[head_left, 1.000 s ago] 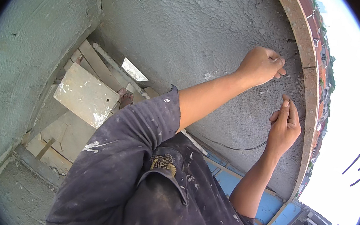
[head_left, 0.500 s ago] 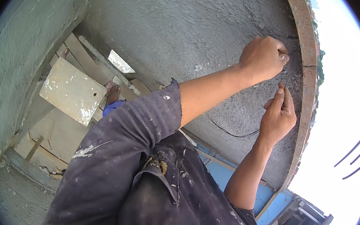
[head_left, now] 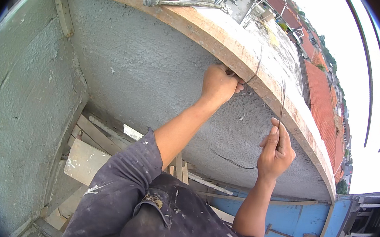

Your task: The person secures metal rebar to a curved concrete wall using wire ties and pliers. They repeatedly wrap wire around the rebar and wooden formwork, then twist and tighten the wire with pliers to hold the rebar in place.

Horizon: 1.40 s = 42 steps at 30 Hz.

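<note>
My left hand [head_left: 221, 85] is closed at the lower edge of a long curved wooden board [head_left: 187, 20]. Its fingertips pinch thin dark wire where a strand crosses the board's face; part of that grip is hidden. Lower and to the right, my right hand [head_left: 277, 152] pinches another length of thin wire [head_left: 283, 101] between thumb and fingers. The wire's ends stick up in front of the board, and a slack tail [head_left: 229, 160] curves left from the right hand across the rough grey cement wall [head_left: 145, 57].
Paint brushes [head_left: 180, 1] lie on the pale ledge above the board. A second cement wall [head_left: 19, 99] stands at left. Below are a paint-spotted panel [head_left: 84, 162] and planks. Blue sheeting [head_left: 295, 224] is at lower right; tiled roofs [head_left: 321, 100] spread beyond.
The view has tilted up, bringing the board's top, brushes and roofs into sight. My left hand has come up against the board's lower edge. The right hand still pinches wire, its ends now pointing up.
</note>
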Available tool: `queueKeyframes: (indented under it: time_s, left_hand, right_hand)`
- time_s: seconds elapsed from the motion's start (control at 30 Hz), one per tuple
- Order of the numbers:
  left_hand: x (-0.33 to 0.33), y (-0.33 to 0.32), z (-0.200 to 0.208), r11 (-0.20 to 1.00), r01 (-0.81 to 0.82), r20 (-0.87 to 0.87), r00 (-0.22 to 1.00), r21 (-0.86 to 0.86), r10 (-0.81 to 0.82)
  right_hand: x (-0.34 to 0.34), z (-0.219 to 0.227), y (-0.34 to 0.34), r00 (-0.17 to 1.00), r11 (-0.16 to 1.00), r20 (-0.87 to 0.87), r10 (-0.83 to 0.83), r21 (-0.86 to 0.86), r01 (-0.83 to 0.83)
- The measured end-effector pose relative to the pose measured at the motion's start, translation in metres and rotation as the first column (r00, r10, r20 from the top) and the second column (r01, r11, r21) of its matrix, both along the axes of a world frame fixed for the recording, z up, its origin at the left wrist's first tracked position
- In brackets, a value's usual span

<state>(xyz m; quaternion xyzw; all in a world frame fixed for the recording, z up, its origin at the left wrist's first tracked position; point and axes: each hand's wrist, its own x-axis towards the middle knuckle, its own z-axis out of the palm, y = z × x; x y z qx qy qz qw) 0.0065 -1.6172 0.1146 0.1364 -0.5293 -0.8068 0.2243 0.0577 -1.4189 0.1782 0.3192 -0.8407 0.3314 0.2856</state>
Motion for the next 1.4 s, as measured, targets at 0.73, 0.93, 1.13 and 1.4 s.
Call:
queueKeyframes:
  time_s: [0.73, 0.93, 1.13, 1.4]
  left_hand:
    - [0.002, -0.073, 0.048, -0.184, -0.830, -0.827, 0.452, -0.527, 0.334]
    - [0.018, -0.074, 0.058, -0.176, -0.690, -0.703, 0.630, -0.702, 0.330]
    - [0.052, -0.131, 0.107, -0.199, -0.538, -0.572, 0.744, -0.819, 0.345]
    - [0.011, -0.038, 0.097, -0.111, -0.007, -0.036, 0.964, -0.994, 0.262]
  right_hand:
    - [-0.173, 0.088, -0.082, 0.867, 0.601, 0.077, 0.493, 0.690, -0.403]
    - [-0.169, 0.076, -0.083, 0.888, 0.707, 0.047, 0.458, 0.585, -0.396]
    - [-0.155, 0.090, -0.057, 0.943, 0.854, -0.128, 0.309, 0.474, -0.216]
    - [-0.122, 0.086, -0.002, 0.982, 0.969, -0.069, 0.177, 0.187, -0.162]
